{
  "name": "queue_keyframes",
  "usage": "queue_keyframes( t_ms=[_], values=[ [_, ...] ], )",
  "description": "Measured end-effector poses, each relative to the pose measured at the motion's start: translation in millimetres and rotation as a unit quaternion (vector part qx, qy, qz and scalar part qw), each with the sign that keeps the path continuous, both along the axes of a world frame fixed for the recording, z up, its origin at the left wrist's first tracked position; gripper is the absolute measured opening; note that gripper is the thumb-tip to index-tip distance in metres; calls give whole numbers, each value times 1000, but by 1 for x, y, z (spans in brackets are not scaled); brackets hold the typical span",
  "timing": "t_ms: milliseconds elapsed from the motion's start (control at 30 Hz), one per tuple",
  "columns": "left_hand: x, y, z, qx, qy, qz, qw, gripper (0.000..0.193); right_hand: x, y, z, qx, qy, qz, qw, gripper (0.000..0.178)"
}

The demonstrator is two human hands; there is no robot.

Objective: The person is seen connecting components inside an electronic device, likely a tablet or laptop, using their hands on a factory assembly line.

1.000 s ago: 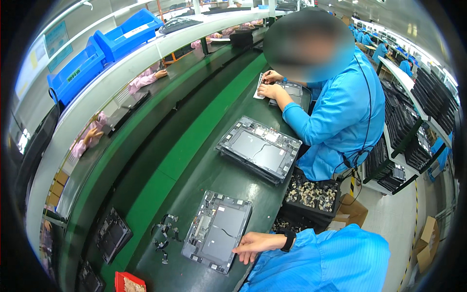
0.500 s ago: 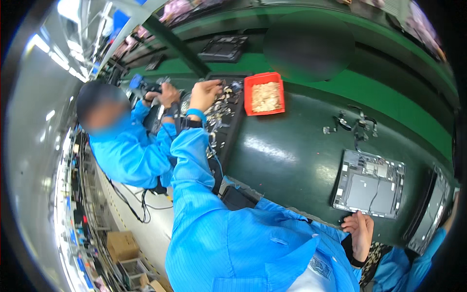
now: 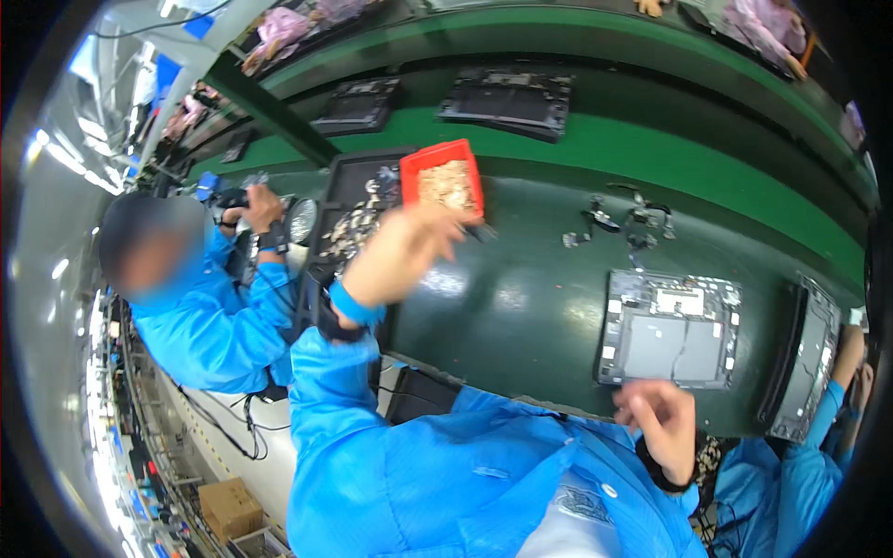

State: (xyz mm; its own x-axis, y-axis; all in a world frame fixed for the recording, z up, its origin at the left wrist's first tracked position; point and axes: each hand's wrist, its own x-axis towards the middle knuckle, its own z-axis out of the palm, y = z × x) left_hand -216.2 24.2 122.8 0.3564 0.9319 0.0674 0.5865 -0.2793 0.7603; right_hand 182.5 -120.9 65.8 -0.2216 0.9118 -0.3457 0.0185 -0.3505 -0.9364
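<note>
My left hand (image 3: 405,251), blurred by motion, passes in front of a red bin (image 3: 473,177) of small tan pieces. A small dark part (image 3: 481,232) shows at its fingertips; its exact kind is too smeared to tell. At the near edge of the bench, my right hand (image 3: 662,423) hovers by the lower edge of an opened tablet (image 3: 628,358). Its fingers are curled together, and whatever they may hold is hidden. The tablet lies flat, its circuit boards and grey battery exposed.
Left of the bin, a black tray (image 3: 358,167) carries many small metal parts. Loose flex cables (image 3: 642,219) lie beyond the tablet. Another device (image 3: 805,363) leans at right near a co-worker's arm (image 3: 842,363). More devices (image 3: 507,98) rest on the far ledge. A co-worker (image 3: 214,316) sits at left.
My left hand has come off the parts tray and swung right and nearer, past the red bin. My right hand stays near the tablet's lower edge, its fingers more curled. The view has shifted right.
</note>
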Motion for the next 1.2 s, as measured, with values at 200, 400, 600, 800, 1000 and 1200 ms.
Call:
queue_keyframes(
  t_ms=[200, 400, 600, 800, 1000, 1200],
  values=[
    [121, -44, -25, -143, -154, -144, 967, 29, -48, 50, 6, 153, -102, 81, 980, 31],
    [150, -55, -54, -122, -228, -16, 966, 19, -40, 39, -11, 49, 18, -1, 999, 27],
    [151, -55, -67, 168, -88, -40, 981, 20, -42, 45, -26, 82, 58, -48, 994, 25],
    [145, -58, -69, 106, -95, -55, 988, 18, -45, 45, -26, 125, -7, -40, 991, 18],
    [135, -57, -69, 232, -25, -64, 970, 16, -52, 46, -19, 142, -65, -55, 986, 17],
    [62, 6, -54, 213, 19, 225, 951, 16, -49, 53, -18, 143, -62, -83, 984, 15]
  ],
)
